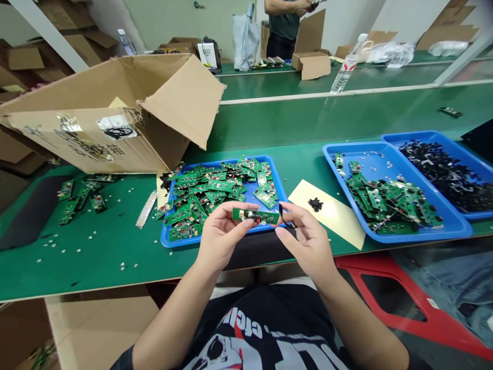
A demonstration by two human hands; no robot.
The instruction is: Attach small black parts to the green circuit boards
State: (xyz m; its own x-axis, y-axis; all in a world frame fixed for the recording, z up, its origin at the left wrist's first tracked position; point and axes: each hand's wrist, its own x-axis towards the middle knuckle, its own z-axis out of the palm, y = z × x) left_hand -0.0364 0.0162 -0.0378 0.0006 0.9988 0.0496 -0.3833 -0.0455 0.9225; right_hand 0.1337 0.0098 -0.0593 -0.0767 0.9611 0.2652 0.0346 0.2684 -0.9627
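Note:
My left hand (222,234) is closed on one end of a narrow green circuit board (256,216), held level above the front edge of the table. At the board's other end, my right hand (306,239) pinches a small black piece (284,218), close against the board; whether they touch I cannot tell. Behind my hands lies a blue tray (278,177) heaped with similar green boards (215,185). To its right a small pile of black pieces (316,204) rests on a pale yellow sheet (339,221).
A second blue tray (400,237) of boards and a third tray (427,135) of black parts stand at the right. A large open cardboard box (77,136) is at back left, near loose boards (77,203). A water bottle (348,67) stands behind; a person (285,28) works across the table.

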